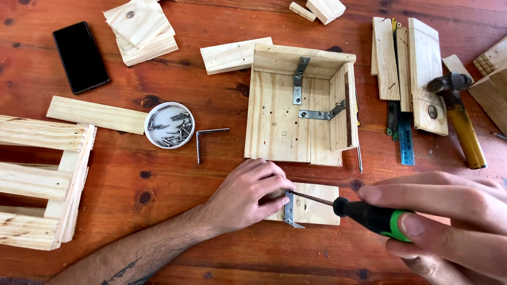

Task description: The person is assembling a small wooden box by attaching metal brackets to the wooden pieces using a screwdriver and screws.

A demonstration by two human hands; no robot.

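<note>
The metal bracket (289,209) sat against the edge of a small pine board (311,210) near the front of the counter (174,184), and my left fingers (277,184) were curled down over board and bracket, pinning both. My right hand (449,221) was closed round the green-and-black handle of a screwdriver (364,214), its tip meeting the bracket; I judged I was driving a screw, which called for steady pressure and a square shaft. Beyond stood the open-sided wooden box (296,111), empty but for two fitted brackets, and a white dish (169,125) of loose screws, a spare bracket (207,140) beside it.
</note>
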